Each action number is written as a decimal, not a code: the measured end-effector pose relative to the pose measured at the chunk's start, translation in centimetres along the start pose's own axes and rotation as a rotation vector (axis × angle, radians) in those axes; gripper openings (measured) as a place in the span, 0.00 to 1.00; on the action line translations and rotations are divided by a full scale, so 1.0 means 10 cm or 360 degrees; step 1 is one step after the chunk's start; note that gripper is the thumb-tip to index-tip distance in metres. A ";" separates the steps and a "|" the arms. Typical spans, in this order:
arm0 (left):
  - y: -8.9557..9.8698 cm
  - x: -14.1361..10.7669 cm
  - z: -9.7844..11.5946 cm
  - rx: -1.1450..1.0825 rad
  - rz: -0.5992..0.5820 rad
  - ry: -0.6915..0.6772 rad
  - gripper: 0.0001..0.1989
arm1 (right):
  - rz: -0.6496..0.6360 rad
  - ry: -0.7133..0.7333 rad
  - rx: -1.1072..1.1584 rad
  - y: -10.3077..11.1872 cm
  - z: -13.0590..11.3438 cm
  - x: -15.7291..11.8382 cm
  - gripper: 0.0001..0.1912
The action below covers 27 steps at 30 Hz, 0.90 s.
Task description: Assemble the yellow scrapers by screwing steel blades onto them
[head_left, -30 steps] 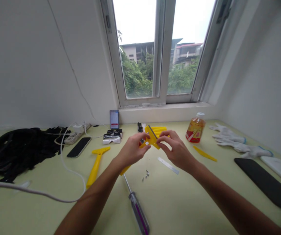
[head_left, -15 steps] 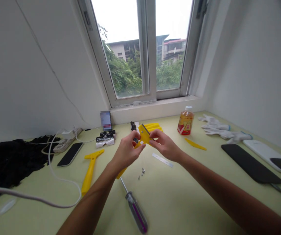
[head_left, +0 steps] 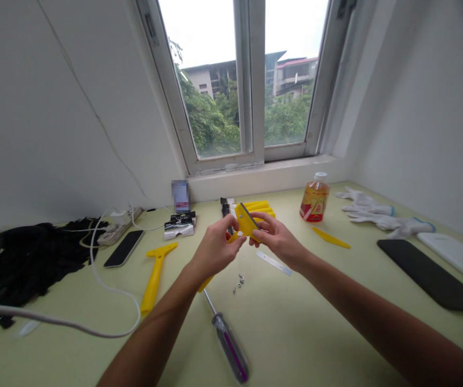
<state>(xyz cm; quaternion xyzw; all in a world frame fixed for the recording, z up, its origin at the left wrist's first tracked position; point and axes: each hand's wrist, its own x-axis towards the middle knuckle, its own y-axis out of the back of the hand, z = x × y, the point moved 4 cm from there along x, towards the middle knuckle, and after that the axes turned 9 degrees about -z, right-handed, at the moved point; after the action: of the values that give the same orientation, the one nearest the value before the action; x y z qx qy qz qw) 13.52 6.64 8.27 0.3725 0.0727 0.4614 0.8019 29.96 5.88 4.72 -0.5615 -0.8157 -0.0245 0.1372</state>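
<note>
Left hand (head_left: 216,248) and right hand (head_left: 277,240) barely shifted, pinching yellow scraper (head_left: 244,222).

Upright screen (head_left: 181,196) pixelated past reading; small metal bits (head_left: 238,282) (screws or nuts, too small to tell); yellow piece (head_left: 244,221) partly hidden by right hand (head_left: 277,239); black tangle (head_left: 26,258) cut off at left edge.

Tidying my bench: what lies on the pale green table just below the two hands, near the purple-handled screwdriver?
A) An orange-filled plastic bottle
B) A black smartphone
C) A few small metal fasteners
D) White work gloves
C: a few small metal fasteners lie on the pale green table, below the left hand and right hand holding the yellow plastic scraper, beside the purple-handled screwdriver.
</note>
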 end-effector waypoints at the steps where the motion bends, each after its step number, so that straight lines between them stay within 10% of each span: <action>1: -0.01 0.00 -0.01 0.0006 0.0004 0.0001 0.09 | 0.0019 0.0010 0.0017 0.00 0.02 0.00 0.23; 10: 0.03 0.04 -0.08 0.0468 -0.0120 0.0034 0.05 | 0.0108 -0.0226 0.0232 0.01 0.24 0.03 0.20; 14: 0.21 0.03 -0.16 0.0806 -0.0169 0.0142 0.11 | 0.0214 -0.0296 -0.0266 0.10 0.43 0.01 0.14; 20: 0.45 0.02 -0.28 0.0755 -0.0294 0.0019 0.16 | -0.0589 0.0031 -0.1493 -0.24 0.51 -0.13 0.09; 27: 0.46 0.03 -0.33 0.0660 -0.0441 0.0037 0.15 | -0.0773 0.0106 -0.1878 -0.46 0.49 -0.24 0.10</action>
<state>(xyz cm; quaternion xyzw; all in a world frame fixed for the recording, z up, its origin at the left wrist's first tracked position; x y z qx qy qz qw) 9.02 9.97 9.02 0.5103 0.2253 0.3266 0.7630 25.50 2.94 -0.08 -0.3407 -0.7643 -0.5173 -0.1791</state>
